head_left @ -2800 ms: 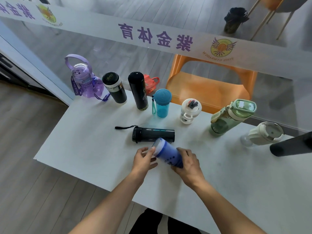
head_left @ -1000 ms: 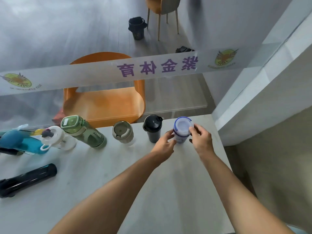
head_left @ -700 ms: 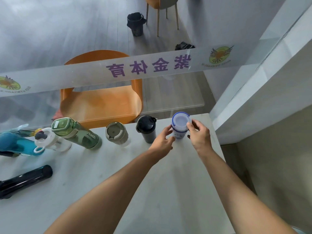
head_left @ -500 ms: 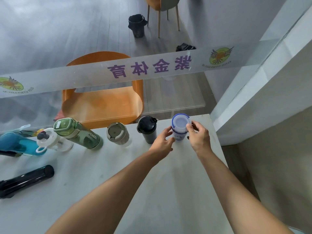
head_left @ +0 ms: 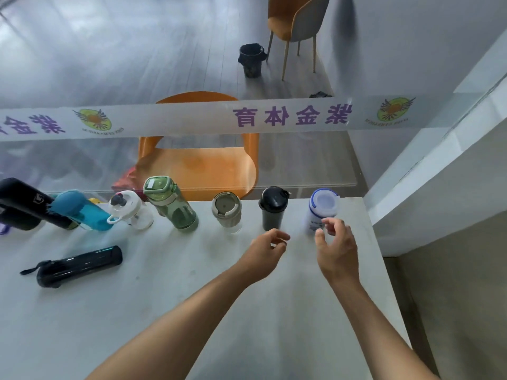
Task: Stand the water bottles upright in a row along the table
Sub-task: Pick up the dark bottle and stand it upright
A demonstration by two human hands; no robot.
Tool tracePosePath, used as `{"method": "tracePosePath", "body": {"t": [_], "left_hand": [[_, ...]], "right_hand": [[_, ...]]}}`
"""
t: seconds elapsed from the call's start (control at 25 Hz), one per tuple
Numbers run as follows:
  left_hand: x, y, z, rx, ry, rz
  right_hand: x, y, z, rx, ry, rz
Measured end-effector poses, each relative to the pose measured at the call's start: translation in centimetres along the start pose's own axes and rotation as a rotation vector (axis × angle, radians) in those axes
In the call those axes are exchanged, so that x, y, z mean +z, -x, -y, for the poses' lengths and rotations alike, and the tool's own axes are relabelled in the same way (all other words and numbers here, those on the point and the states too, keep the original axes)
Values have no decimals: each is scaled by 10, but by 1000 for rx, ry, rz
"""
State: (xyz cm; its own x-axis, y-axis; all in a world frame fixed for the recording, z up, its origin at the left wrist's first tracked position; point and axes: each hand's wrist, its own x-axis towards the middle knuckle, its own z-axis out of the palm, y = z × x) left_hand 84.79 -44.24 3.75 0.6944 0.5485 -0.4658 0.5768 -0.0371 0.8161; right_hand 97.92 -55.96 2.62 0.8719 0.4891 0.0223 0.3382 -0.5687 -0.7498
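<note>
A blue-and-white bottle point(head_left: 321, 208) stands upright at the right end of the row along the table's far edge. Left of it stand a black tumbler point(head_left: 273, 209), a beige cup point(head_left: 226, 212), a green bottle point(head_left: 171, 202), a white bottle point(head_left: 131, 209), a teal bottle point(head_left: 79, 209) and a tall black flask point(head_left: 30, 204). One black bottle with a strap point(head_left: 79, 266) lies on its side at the left. My left hand point(head_left: 264, 253) and my right hand point(head_left: 336, 249) hover just in front of the blue-and-white bottle, fingers apart, holding nothing.
The white table point(head_left: 192, 311) ends at its right edge near a white wall ledge point(head_left: 439, 174). A glass panel with a printed banner point(head_left: 247, 119) runs behind the row. Beyond it are an orange chair point(head_left: 200, 163), a black bin point(head_left: 251, 60) and another chair point(head_left: 296, 20).
Both hands carried the blue-and-white bottle from lying on the table to the right end of the row, stood it upright, then let go and drew back toward me.
</note>
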Motion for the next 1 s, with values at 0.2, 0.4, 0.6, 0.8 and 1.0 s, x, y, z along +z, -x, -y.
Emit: {"method": "tracePosePath", "body": {"t": [0.2,0.4,0.6,0.8,1.0], "left_hand": [[-74,73,64,40,-129,-142],[-174,147,149,-31,-115,-344],[-267,206,240,-50,-368,-554],[-325,226,302,-155,-539,-609],[-356,202,339,-358,-396,-571]], "right_hand": [[60,62,57,-143,-20,196],[151,133,137,-242,16,380],[248,212,214,-378,76,473],[320,254,271,-539,214,596],[384,244,301,-630,398,744]]}}
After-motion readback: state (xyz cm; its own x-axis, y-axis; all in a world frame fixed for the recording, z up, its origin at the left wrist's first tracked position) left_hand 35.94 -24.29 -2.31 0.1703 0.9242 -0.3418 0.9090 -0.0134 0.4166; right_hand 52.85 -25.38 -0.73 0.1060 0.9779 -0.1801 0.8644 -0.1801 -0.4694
